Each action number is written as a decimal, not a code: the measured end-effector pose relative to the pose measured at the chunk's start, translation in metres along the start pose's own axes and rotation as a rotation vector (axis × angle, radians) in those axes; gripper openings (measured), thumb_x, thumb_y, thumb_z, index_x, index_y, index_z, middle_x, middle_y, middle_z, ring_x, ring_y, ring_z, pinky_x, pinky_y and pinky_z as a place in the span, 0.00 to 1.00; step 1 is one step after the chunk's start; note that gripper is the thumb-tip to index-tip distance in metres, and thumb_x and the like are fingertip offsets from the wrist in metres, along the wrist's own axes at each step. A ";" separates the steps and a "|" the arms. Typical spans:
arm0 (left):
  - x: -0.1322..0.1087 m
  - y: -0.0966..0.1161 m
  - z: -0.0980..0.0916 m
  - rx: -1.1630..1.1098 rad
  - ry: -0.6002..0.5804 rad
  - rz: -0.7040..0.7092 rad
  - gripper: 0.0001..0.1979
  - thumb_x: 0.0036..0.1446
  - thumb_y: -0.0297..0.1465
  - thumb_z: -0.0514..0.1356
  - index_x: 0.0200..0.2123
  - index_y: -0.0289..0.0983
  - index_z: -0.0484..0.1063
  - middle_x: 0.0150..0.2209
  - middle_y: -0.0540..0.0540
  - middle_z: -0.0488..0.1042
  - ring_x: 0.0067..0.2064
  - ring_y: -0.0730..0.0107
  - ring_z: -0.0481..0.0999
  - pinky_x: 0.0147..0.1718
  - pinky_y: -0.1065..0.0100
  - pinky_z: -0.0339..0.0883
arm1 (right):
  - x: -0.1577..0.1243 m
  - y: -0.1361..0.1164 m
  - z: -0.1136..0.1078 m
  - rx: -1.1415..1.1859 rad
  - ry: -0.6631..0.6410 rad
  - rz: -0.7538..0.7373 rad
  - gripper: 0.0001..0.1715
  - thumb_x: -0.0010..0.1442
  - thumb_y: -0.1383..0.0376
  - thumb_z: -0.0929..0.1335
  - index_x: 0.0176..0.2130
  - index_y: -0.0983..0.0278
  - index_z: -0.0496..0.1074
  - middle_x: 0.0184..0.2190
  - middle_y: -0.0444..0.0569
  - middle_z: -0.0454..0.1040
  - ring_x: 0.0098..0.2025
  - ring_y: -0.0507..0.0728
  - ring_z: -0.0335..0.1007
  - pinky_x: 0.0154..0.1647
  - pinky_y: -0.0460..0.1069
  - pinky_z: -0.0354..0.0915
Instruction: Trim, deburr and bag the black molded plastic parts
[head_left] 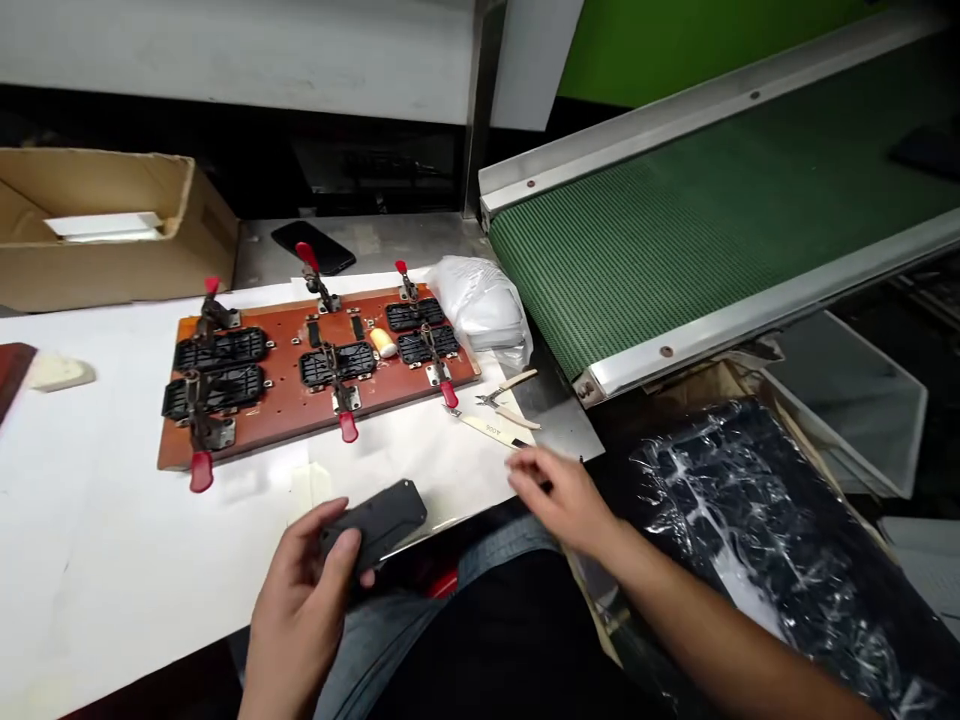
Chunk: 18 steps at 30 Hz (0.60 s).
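My left hand point(300, 590) is closed around a flat black plastic cover point(381, 522), thumb on its upper face, above the table's front edge. My right hand point(562, 495) has its fingers curled inward; whether anything sits inside them is hidden. Right by its fingertips lies a slim cream-coloured knife point(487, 430) with a black end, marked with small characters. Just beyond the knife is a pair of nippers point(507, 400) with cream handles, jaws toward the fixture. A brown fixture board point(292, 400) with red-handled toggle clamps holds several black ribbed plastic parts point(337, 364).
At right, a green conveyor belt point(675, 240) slopes upward above a box lined with dark plastic film point(750, 530). A white plastic bag point(480, 305) stands against the board. Behind lie a phone point(313, 247) and a cardboard box point(97, 270). A yellow-white piece point(383, 343) rests on the board.
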<state>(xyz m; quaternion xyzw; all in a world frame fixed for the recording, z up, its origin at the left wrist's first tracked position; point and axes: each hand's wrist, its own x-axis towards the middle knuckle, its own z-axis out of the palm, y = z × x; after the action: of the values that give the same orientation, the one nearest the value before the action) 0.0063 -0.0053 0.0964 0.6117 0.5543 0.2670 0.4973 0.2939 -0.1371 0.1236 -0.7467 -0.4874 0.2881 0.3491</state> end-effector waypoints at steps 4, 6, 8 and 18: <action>0.021 -0.011 -0.002 0.024 -0.118 -0.026 0.33 0.59 0.56 0.63 0.59 0.41 0.72 0.30 0.49 0.78 0.30 0.60 0.80 0.32 0.61 0.75 | 0.104 -0.024 -0.002 -0.324 0.265 -0.087 0.16 0.69 0.65 0.62 0.53 0.63 0.72 0.51 0.55 0.77 0.51 0.59 0.75 0.57 0.52 0.70; 0.021 -0.020 -0.001 0.039 -0.126 0.017 0.30 0.60 0.55 0.62 0.58 0.43 0.74 0.37 0.47 0.81 0.31 0.61 0.81 0.32 0.62 0.75 | 0.146 -0.026 -0.005 -0.439 0.314 -0.086 0.21 0.69 0.68 0.60 0.58 0.67 0.70 0.57 0.60 0.73 0.58 0.60 0.72 0.63 0.52 0.66; 0.018 -0.027 0.000 0.057 -0.115 0.078 0.27 0.62 0.54 0.61 0.56 0.43 0.75 0.42 0.46 0.82 0.31 0.63 0.81 0.33 0.62 0.75 | 0.180 -0.027 -0.007 -0.507 0.344 -0.078 0.25 0.70 0.71 0.58 0.62 0.71 0.68 0.63 0.63 0.69 0.64 0.61 0.66 0.68 0.52 0.60; 0.019 -0.034 -0.001 0.041 -0.059 0.357 0.15 0.68 0.43 0.60 0.52 0.44 0.77 0.48 0.47 0.81 0.47 0.62 0.82 0.50 0.62 0.76 | 0.251 -0.036 -0.006 -0.794 0.348 0.076 0.21 0.70 0.61 0.65 0.56 0.71 0.76 0.54 0.64 0.76 0.58 0.66 0.70 0.62 0.55 0.61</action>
<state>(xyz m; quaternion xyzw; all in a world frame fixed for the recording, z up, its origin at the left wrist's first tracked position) -0.0044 0.0089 0.0617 0.7181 0.4273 0.3215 0.4454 0.3692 0.1048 0.1336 -0.8779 -0.4664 -0.0392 0.1010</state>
